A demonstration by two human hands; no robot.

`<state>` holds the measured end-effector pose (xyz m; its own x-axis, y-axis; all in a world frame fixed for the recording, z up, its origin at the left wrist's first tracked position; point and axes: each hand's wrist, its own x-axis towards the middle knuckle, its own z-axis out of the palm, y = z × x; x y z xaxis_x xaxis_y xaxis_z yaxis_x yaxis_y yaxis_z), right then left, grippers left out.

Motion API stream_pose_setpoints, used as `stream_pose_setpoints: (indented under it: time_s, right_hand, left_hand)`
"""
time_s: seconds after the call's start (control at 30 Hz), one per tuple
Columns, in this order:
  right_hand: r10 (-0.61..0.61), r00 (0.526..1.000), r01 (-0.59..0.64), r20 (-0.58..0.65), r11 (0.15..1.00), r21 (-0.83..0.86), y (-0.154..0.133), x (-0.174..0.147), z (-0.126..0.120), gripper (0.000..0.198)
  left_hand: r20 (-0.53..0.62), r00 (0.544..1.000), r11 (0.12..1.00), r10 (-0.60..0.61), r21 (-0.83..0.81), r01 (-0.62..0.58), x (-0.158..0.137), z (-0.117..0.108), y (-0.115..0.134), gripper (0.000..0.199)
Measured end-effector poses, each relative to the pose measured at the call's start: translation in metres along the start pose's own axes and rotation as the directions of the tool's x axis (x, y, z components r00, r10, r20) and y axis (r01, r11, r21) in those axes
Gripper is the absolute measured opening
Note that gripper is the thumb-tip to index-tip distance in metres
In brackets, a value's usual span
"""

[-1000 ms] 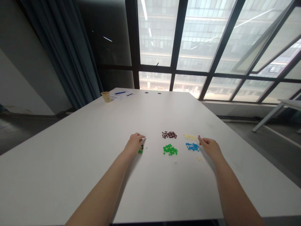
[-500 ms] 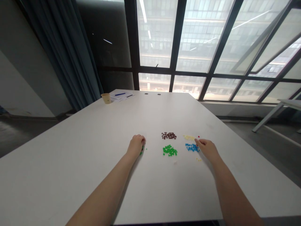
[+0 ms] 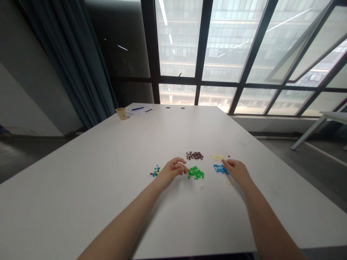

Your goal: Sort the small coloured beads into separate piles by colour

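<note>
My left hand [image 3: 171, 173] is at the left edge of a pile of small green pieces [image 3: 196, 173]. Its thumb and fingertips are close together, with a speck of green showing between them. Behind that wrist lies a small mixed group of coloured pieces [image 3: 155, 171], partly covered by the hand. My right hand [image 3: 236, 170] is pinched closed over the edge between the blue pieces [image 3: 221, 168] and the pale yellow pieces [image 3: 217, 157]. What its fingertips hold, if anything, is too small to make out. Dark brown pieces [image 3: 194, 155] lie beyond the green ones.
A single red piece [image 3: 229, 156] lies beyond my right hand. A few yellow bits [image 3: 229, 183] and pale bits [image 3: 202, 186] are nearer to me. On the far left of the white table [image 3: 108, 202] stand a paper cup [image 3: 121, 114] and papers with a blue pen [image 3: 137, 108].
My left hand has moved right from the mixed group to the green pile, uncovering part of that group. My right hand has shifted slightly left over the blue pieces.
</note>
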<state>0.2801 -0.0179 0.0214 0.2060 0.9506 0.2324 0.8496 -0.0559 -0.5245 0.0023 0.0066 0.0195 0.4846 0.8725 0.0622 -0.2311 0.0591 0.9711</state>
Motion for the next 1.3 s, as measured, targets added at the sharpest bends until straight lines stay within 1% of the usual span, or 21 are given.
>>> stream_pose_setpoints:
  time_s: [0.1, 0.3, 0.43, 0.5, 0.57, 0.63, 0.73, 0.87, 0.97, 1.03, 1.3]
  right_hand:
    - [-0.010, 1.000, 0.010, 0.001, 1.000, -0.004, 0.000, 0.000, 0.000, 0.043]
    - [-0.019, 1.000, 0.019, 0.008, 1.000, -0.005, -0.001, -0.001, 0.000, 0.043]
    - [-0.017, 1.000, 0.017, 0.014, 1.000, 0.015, -0.001, -0.002, 0.001, 0.042]
    - [-0.039, 0.999, 0.038, 0.008, 0.999, 0.037, -0.003, -0.002, 0.002, 0.042]
    - [-0.101, 0.995, 0.102, -0.013, 0.992, 0.079, -0.008, -0.004, 0.004, 0.040]
    - [-0.202, 0.978, 0.207, -0.047, 0.968, 0.139, -0.018, -0.007, 0.008, 0.034]
    - [-0.354, 0.931, 0.364, -0.085, 0.908, 0.207, -0.038, -0.016, 0.015, 0.024]
    - [-0.476, 0.876, 0.477, -0.075, 0.834, 0.276, -0.064, -0.030, 0.025, 0.015]
    - [-0.532, 0.845, 0.516, -0.055, 0.782, 0.349, -0.074, -0.038, 0.030, 0.015]
    - [-0.552, 0.832, 0.525, -0.042, 0.763, 0.377, -0.077, -0.041, 0.032, 0.016]
    - [-0.574, 0.819, 0.533, -0.001, 0.760, 0.372, -0.080, -0.044, 0.038, 0.014]
  left_hand:
    - [0.023, 1.000, 1.000, 0.006, -0.017, -0.006, -0.001, 0.002, -0.001, 0.038]
    - [0.016, 1.000, 1.000, 0.013, -0.009, -0.012, -0.001, 0.002, -0.003, 0.039]
    - [0.031, 0.999, 1.000, 0.015, -0.008, -0.015, 0.000, 0.002, -0.005, 0.039]
    - [0.047, 0.999, 1.000, 0.020, -0.002, -0.020, 0.000, 0.002, -0.006, 0.038]
    - [0.061, 0.998, 1.000, 0.011, 0.014, -0.012, 0.001, 0.003, -0.008, 0.035]
    - [0.073, 0.997, 0.999, -0.030, 0.040, 0.027, 0.002, 0.003, -0.010, 0.034]
    - [0.086, 0.989, 0.990, -0.120, 0.084, 0.113, 0.005, 0.003, -0.015, 0.034]
    - [0.073, 0.983, 0.983, -0.166, 0.089, 0.159, 0.006, 0.001, -0.020, 0.035]
    - [0.090, 0.979, 0.983, -0.180, 0.058, 0.175, 0.005, 0.001, -0.018, 0.037]
    - [0.103, 0.977, 0.982, -0.189, 0.035, 0.186, 0.004, 0.003, -0.015, 0.038]
    - [0.143, 0.968, 0.978, -0.204, 0.000, 0.206, 0.002, 0.004, -0.012, 0.039]
